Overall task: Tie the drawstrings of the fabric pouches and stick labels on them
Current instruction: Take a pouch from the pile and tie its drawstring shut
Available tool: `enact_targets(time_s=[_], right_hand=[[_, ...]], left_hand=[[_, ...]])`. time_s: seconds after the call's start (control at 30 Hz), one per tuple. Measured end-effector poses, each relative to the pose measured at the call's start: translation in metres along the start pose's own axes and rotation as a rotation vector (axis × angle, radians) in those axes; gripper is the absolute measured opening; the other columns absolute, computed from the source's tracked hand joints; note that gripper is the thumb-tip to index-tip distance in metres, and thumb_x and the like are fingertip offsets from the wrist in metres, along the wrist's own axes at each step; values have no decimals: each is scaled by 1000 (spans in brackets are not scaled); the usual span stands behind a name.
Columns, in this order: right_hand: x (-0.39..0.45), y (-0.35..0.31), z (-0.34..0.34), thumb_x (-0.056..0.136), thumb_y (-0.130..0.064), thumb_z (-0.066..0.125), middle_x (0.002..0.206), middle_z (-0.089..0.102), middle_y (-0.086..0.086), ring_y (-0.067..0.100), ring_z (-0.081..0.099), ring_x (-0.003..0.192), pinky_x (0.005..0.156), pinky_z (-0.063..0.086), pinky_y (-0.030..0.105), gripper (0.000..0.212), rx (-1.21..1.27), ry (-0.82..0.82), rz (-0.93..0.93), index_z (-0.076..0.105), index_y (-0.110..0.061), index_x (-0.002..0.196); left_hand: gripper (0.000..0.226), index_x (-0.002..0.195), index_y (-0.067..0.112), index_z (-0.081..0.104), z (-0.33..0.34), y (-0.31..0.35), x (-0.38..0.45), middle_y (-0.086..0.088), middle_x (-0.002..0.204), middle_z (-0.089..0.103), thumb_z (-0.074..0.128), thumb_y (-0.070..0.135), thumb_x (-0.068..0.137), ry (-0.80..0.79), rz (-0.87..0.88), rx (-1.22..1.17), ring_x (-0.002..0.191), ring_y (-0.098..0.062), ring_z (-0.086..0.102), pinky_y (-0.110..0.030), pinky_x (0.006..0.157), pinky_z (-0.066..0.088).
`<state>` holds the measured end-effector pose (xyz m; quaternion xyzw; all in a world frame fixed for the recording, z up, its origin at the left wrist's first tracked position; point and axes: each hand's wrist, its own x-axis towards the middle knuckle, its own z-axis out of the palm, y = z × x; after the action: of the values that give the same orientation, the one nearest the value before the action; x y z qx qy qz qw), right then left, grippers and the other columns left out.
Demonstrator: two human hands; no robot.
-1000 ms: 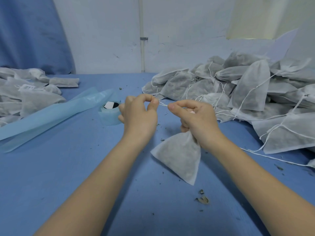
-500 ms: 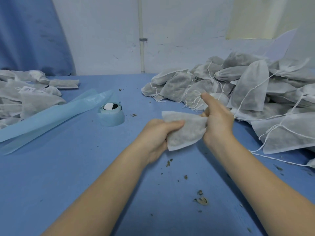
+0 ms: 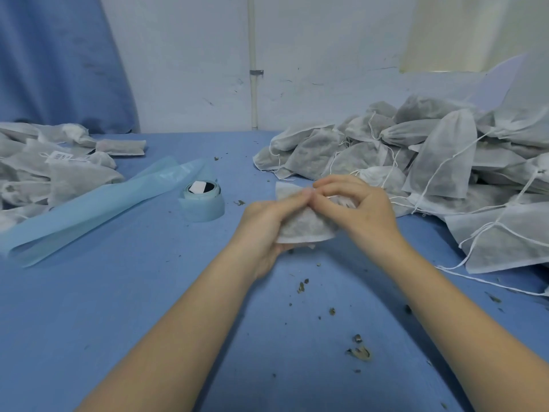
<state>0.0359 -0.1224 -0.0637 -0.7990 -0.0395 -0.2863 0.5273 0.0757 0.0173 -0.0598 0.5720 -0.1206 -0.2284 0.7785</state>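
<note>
A white fabric pouch [image 3: 303, 226] filled with dark herb lies sideways between my hands above the blue table. My left hand [image 3: 267, 224] grips it from below and the left, thumb on its top edge. My right hand [image 3: 359, 209] curls over the pouch's right end, fingertips pinching at the top next to my left thumb. Its drawstring is hidden under the fingers. A roll of light blue label tape [image 3: 202, 202] stands to the left of my hands.
A big heap of untied pouches [image 3: 430, 162] with loose strings fills the right. Several finished pouches, one with a white label [image 3: 61, 157], lie at far left. A strip of blue backing paper [image 3: 89, 206] trails left of the roll. Herb crumbs [image 3: 359, 350] dot the table [image 3: 118, 307].
The pouch hung down while both hands pulled its strings; then it was turned sideways. Now my right hand has come over its top and my fingertips meet there.
</note>
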Motion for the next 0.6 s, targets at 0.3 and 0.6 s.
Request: enact_targets(time_s=[0.3, 0.6], right_hand=[[31, -6, 40, 85, -38, 67, 113, 60, -17, 0, 57, 105, 90, 42, 18, 28, 33, -173, 151, 62, -31, 112], [67, 11, 124, 91, -10, 54, 138, 51, 7, 23, 53, 122, 103, 43, 37, 54, -62, -439, 408, 39, -9, 143]], left_hand=[[13, 76, 7, 66, -30, 13, 8, 0, 67, 71, 62, 4, 87, 323, 179, 63, 63, -12, 67, -22, 64, 54], [14, 70, 15, 57, -103, 37, 18, -3, 82, 66, 63, 18, 82, 1028, 353, 42, 82, -23, 61, -31, 79, 51]])
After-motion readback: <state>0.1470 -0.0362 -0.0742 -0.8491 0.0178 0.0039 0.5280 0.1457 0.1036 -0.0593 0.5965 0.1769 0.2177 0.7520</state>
